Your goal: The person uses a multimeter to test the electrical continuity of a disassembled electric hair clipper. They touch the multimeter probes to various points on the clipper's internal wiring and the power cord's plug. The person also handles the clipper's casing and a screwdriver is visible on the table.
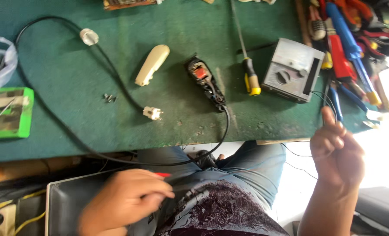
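Below the table edge (pixel 115 148), left hand (pixel 124 201) grip pinches red probe (pixel 163 175); right hand (pixel 336 153) loosely curled.

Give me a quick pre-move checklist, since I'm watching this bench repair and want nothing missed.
1. Plug out of any socket, lying on the green mat: ok.
2. Opened device in view, cover set aside: ok.
3. Loose screws together on the mat: ok.
4. Left hand gripping a red-tipped probe: ok.
5. Right hand holding thin wires: cannot tell.
6. Grey meter setting: cannot tell.
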